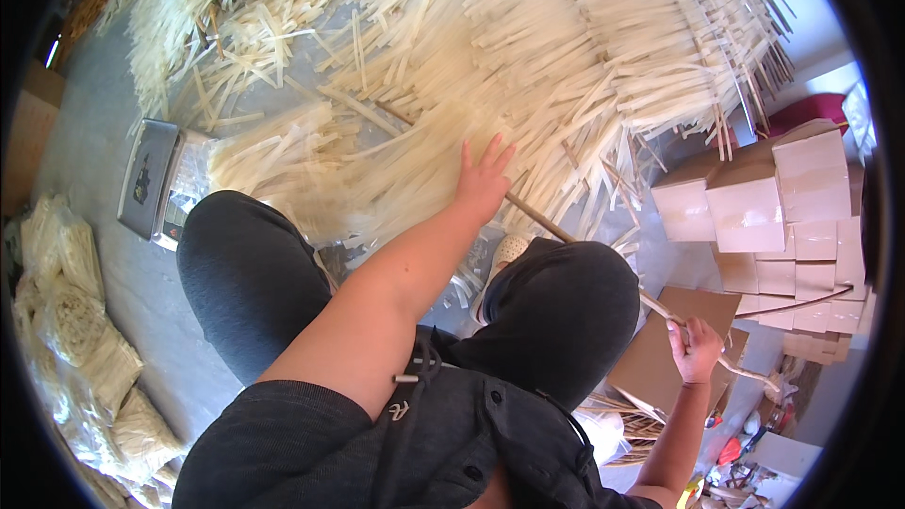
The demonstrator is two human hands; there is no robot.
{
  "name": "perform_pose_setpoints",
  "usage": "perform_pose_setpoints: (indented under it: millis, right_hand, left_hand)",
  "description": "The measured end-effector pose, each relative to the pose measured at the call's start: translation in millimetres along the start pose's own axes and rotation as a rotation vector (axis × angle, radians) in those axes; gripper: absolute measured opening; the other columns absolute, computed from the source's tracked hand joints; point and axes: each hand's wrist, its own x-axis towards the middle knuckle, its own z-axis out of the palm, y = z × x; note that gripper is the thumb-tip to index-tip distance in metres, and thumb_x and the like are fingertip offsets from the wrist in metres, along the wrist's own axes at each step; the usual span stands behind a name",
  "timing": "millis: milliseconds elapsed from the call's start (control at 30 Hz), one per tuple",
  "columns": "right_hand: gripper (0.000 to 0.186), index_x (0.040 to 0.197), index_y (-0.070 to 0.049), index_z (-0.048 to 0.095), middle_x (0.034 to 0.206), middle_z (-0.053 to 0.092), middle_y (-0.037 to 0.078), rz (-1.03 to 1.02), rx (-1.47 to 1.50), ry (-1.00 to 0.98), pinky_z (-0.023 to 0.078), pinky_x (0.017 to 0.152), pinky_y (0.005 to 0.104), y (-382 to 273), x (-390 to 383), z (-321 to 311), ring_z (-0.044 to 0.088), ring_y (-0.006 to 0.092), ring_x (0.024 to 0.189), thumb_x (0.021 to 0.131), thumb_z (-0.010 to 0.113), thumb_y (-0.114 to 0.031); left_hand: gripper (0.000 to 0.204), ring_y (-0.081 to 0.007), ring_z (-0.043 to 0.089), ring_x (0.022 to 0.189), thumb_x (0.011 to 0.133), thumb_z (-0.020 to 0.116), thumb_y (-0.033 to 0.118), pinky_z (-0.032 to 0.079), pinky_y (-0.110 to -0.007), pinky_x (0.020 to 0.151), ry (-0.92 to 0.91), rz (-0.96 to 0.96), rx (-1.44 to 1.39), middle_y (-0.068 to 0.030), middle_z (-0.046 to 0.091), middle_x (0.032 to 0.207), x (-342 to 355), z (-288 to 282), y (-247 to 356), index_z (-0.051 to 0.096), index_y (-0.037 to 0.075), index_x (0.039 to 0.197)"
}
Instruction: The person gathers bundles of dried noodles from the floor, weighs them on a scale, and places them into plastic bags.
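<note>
The long, thin, brown wooden stick (537, 215) runs slantwise from the lower right, past the person's right knee in black trousers (575, 320), to the heap of pale, flat, cream-coloured strips (556, 47) on the grey floor (94, 160). The right hand (695, 351) is closed round the stick near its crooked outer end, above a large brown cardboard box (660, 344). The left hand (485, 179) lies palm down over the strips, fingers spread and pinching nothing visible, just beside the stick.

In this inspector's judgement, the stick is best guided at a low angle, with the right grip firm but free to turn, while the left hand steadies the strips with flat, light pressure. Forcing the stick against crossed strips could bend or snap them; the knee should be kept clear of the shaft.

The knee hides part of the stick. Its far end is not confirmed: a brown length (394, 113) beyond the left hand may or may not belong to it. The left palm is unseen, so its contact cannot be told. Many strips are blurred.
</note>
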Motion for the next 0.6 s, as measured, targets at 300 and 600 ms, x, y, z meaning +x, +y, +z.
perform_pose_setpoints:
  millis: [300, 600]
  right_hand:
    - [0.032, 0.094, -0.007, 0.069, 0.069, 0.064, 0.011, 0.389, 0.846, -0.968, 0.046, 0.058, 0.0349, -74, 144, 17, 0.059, 0.0193, 0.060, 0.088, 0.061, -0.037]
    - [0.025, 0.079, -0.007, 0.062, 0.070, 0.061, 0.019, -0.049, 0.302, -0.465, 0.046, 0.062, 0.0461, -156, 187, -43, 0.059, 0.0398, 0.072, 0.085, 0.063, -0.032]
  left_hand:
    - [0.014, -0.0267, 0.011, 0.144, 0.081, 0.060, 0.012, 0.010, -0.059, 0.112, 0.077, -0.085, -0.121, -0.0031, 0.023, 0.154, -15, 35, -61, 0.070, 0.021, 0.084]
    - [0.013, -0.0234, 0.010, 0.144, 0.073, 0.071, 0.018, 0.012, -0.057, 0.112, 0.298, -0.338, -0.129, 0.0016, 0.021, 0.155, -7, -6, -107, 0.071, 0.026, 0.084]
